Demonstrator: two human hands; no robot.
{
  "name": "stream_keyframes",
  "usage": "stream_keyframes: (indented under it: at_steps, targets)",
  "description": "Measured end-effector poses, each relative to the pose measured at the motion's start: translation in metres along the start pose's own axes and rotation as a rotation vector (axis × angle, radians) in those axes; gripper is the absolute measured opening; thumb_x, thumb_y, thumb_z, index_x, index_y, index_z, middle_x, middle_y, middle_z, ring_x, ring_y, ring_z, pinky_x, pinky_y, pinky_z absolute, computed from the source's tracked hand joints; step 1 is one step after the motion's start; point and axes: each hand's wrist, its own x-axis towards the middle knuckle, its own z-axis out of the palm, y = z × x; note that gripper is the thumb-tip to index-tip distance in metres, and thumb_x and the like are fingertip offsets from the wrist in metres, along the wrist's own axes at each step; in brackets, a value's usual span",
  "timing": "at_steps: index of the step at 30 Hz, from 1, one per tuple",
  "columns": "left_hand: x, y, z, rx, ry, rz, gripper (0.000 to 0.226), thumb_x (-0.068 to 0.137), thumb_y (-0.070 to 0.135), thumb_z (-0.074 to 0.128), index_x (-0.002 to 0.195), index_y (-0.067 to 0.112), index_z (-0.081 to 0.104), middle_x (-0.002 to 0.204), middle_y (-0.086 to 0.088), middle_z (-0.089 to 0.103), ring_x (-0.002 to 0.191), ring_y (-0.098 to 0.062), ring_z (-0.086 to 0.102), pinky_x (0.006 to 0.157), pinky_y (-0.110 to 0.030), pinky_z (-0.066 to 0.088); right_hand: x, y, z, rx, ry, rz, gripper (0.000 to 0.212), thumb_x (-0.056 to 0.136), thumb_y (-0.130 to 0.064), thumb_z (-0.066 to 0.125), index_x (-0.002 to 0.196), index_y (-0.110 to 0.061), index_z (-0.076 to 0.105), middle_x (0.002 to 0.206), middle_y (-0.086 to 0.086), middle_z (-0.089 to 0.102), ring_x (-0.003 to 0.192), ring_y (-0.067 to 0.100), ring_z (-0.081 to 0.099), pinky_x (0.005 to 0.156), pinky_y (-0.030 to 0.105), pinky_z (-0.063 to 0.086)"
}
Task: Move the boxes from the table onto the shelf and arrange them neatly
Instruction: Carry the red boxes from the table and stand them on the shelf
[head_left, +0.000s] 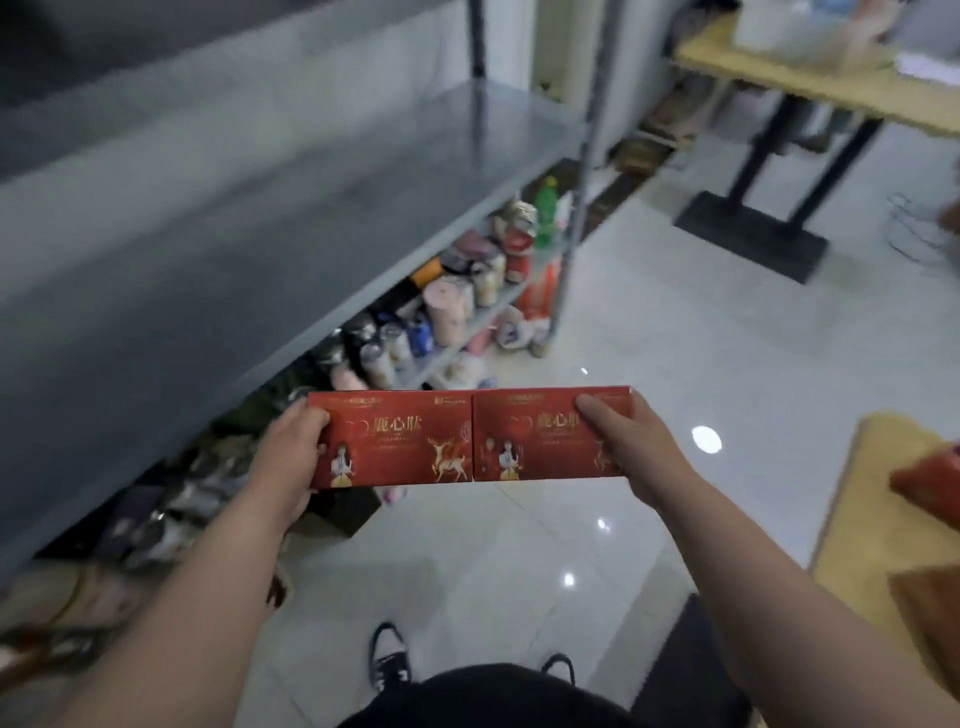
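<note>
Both hands pinch two red boxes end to end over the floor: left hand (291, 457) on the left box (392, 441), right hand (631, 452) on the right box (545, 441). Keep squeezing inward, land flat near the grey shelf (249, 223) front edge.

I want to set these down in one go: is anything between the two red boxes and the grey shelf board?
Nothing visible. The left hand and right hand hold the two red boxes end to end over the floor, beside the grey shelf board, whose visible top looks bare. The bottles and cans sit on the tier below.
</note>
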Motion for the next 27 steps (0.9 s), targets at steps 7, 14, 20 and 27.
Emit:
stream_keyframes:
  at_steps: [7,14,20,27]
  targets:
    - [-0.061,0.049,-0.106,-0.162,0.346,0.179,0.022,0.094,0.019,0.043,0.089,0.024,0.063,0.075,-0.003,0.063,0.062,-0.017,0.061,0.054,-0.029,0.047,0.010,-0.091,0.113,-0.109,-0.332,-0.184,0.041,0.081,-0.038,0.080,0.111,-0.022,0.058,0.107,0.009,0.074,0.088,0.026,0.075,0.077,0.049,0.062]
    - [-0.133,0.104,-0.246,-0.336,0.523,0.396,0.024,0.097,0.014,0.039,0.085,0.022,0.059,0.073,-0.004,0.063,0.059,-0.014,0.063,0.051,-0.027,0.054,-0.056,-0.182,0.261,-0.131,-0.550,-0.440,0.039,0.078,-0.043,0.081,0.104,-0.022,0.063,0.101,0.010,0.076,0.083,0.024,0.075,0.077,0.045,0.061]
    - [-0.174,0.147,-0.364,-0.383,0.590,0.598,0.015,0.081,0.021,0.046,0.084,0.025,0.061,0.070,-0.001,0.064,0.059,-0.015,0.063,0.059,-0.031,0.051,-0.130,-0.239,0.377,-0.091,-0.678,-0.620,0.055,0.064,-0.053,0.082,0.105,-0.023,0.062,0.099,0.007,0.076,0.082,0.023,0.075,0.071,0.041,0.059]
    - [-0.178,0.174,-0.470,-0.295,0.641,0.730,0.030,0.090,0.014,0.062,0.110,0.036,0.055,0.096,-0.004,0.069,0.073,-0.020,0.073,0.067,-0.041,0.058,-0.172,-0.271,0.496,-0.074,-0.797,-0.709,0.063,0.064,-0.051,0.087,0.114,-0.023,0.060,0.104,0.006,0.076,0.089,0.026,0.075,0.082,0.048,0.061]
